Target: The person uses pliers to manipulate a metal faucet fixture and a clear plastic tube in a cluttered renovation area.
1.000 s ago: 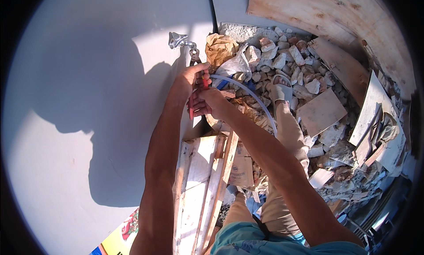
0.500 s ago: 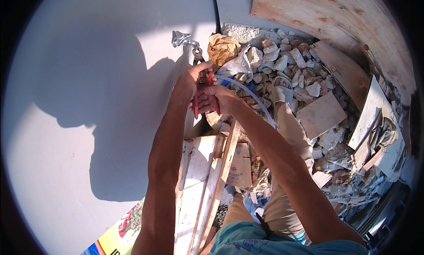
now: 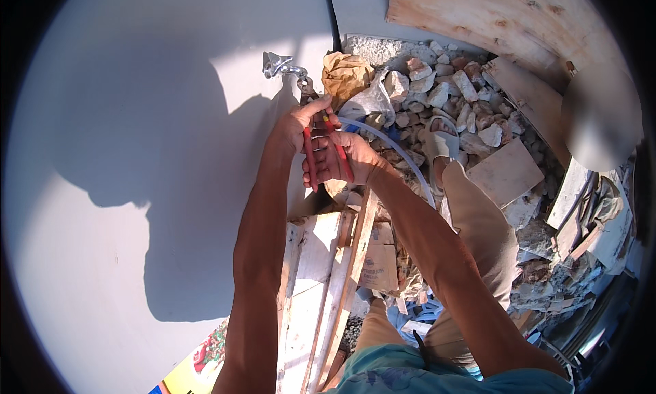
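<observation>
1) From my remote post I take the silver tap [image 3: 277, 64] on the pale wall [image 3: 184, 131] as my landmark
2) I see the red-handled pliers [image 3: 309, 148] just below the tap, their head up at its spout end; whether they bite on it I cannot tell
3) I have the left hand [image 3: 301, 124] wrapped on the pliers near the pivot, closer to the tap of the 2 hands
4) I see the right hand [image 3: 350, 156] lower down from the tap, grasping the handles loosely, fingers partly stretched across; the 2 handles stand apart
5) A translucent hose [image 3: 408, 159] curves away below and right of the tap, its near end hidden by the hands
6) Crumpled brown paper [image 3: 346, 73] lies right of the tap, with rubble [image 3: 447, 90] farther right
7) I judge the pliers are in place at the tap, but the handles are not yet squeezed together, so most of the plier work seems left
</observation>
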The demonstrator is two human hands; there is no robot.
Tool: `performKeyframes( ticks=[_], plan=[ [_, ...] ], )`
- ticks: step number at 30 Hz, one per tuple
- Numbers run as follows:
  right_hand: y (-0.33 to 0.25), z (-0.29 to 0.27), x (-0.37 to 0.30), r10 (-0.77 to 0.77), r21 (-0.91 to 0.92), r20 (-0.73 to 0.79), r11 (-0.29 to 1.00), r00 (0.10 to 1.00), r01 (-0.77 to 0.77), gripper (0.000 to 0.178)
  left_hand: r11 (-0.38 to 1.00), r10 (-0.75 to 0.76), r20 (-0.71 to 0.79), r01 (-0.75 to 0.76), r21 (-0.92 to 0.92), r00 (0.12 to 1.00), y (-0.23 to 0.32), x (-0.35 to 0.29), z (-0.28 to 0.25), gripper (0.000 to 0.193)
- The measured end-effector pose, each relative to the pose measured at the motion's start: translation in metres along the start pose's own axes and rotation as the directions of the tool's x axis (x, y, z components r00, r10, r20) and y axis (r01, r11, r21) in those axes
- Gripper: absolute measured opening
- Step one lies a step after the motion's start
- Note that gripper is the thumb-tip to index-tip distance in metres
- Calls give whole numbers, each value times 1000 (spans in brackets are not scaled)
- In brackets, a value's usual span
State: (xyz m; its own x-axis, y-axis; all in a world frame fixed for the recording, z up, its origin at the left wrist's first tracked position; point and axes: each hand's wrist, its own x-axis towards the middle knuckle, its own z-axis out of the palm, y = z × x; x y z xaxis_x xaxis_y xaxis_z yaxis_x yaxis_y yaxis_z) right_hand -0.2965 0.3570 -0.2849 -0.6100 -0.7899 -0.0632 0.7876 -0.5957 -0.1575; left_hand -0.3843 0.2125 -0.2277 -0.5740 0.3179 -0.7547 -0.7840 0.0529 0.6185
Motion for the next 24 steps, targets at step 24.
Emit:
performKeyframes(
  ticks=[24],
  plan=[
    [38, 8, 38, -212, -71, -136, 976, 968, 204, 25, 999, -40, -17, 39, -26, 999, 2, 1, -20, 38]
  ],
)
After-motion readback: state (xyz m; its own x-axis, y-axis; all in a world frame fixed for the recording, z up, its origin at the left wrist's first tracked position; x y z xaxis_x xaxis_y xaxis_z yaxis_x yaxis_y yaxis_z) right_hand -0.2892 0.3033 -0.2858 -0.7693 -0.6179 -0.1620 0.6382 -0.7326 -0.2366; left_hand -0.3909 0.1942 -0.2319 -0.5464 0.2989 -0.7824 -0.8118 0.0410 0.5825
